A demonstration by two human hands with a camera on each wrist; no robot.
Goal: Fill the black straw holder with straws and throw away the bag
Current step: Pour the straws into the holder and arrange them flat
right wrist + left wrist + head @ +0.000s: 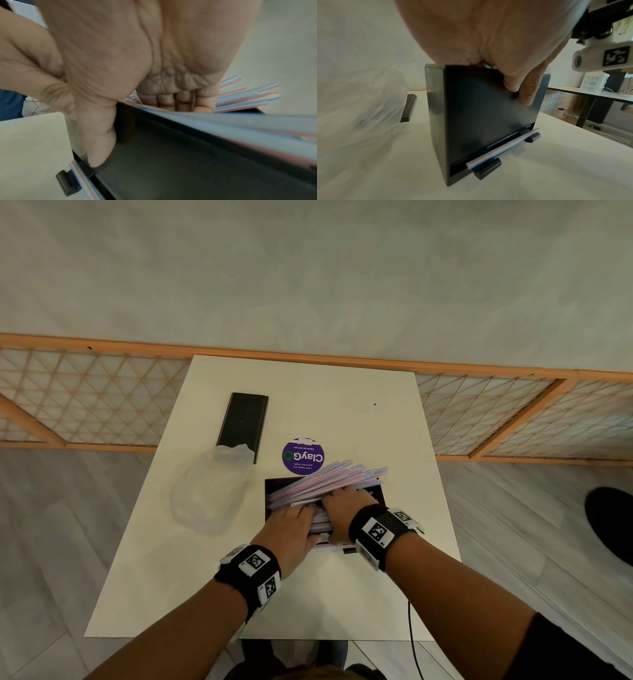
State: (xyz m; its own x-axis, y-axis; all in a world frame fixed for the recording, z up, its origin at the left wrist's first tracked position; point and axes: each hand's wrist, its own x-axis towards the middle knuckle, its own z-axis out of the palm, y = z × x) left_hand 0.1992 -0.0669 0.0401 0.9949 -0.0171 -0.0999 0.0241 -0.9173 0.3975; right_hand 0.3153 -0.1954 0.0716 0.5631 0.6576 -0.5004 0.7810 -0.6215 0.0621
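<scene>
one white tabletop point(342, 405) fills frame centre. clear bag point(209, 491) slack at centre left, nearer left hand point(291, 525). black straw holder point(274, 487) at centre. straws point(342, 477) heaped in it, long axis skewed lower left to upper right, far ends overhanging holder's right rim. right hand point(346, 501) beside left, both on top of bundle: each grip flat, fingers pressing, clasping nothing. likely next: swing ends square with holder.

One black straw holder point(479, 115) is sitting on one counter point(342, 405), with one black lid point(244, 419), one clear bag point(212, 491) and one purple sticker point(303, 457) lying there too. Two hands are showing, one left hand point(291, 529) and one right hand point(346, 505). One bundle of straws point(342, 474) is sticking out, too many to count, and one single straw point(503, 147) is lying in the front tray.
</scene>
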